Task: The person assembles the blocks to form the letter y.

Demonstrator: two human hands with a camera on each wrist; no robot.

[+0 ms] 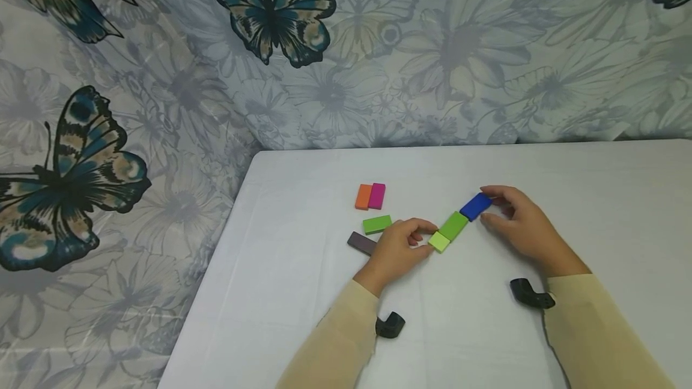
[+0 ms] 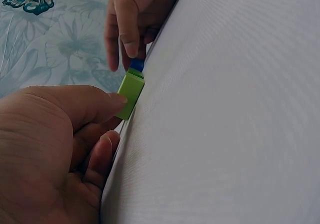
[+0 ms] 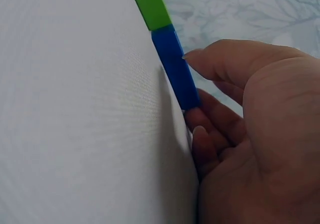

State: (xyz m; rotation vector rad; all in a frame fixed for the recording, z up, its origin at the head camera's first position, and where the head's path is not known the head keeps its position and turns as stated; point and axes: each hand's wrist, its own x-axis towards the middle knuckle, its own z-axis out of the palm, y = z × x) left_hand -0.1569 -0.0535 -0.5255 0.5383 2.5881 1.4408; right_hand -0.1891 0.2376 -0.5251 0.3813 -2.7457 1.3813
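A slanted row of blocks lies on the white table: a light green block (image 1: 439, 242) at the near end, a green block (image 1: 453, 226) in the middle and a blue block (image 1: 476, 206) at the far end. The left hand (image 1: 399, 249) pinches the light green block between thumb and index finger. At the other end, the right hand (image 1: 520, 225) holds the blue block by its edges with thumb and fingers. The right wrist view shows the blue block (image 3: 175, 66) meeting the end of the green block (image 3: 151, 6).
Left of the row lie an orange block (image 1: 363, 196) and a magenta block (image 1: 376, 196), side by side. Nearer are another green block (image 1: 376, 224) and a dark grey block (image 1: 361, 243), partly behind the left hand. A butterfly-patterned cloth (image 1: 346, 101) borders the table (image 1: 303, 197).
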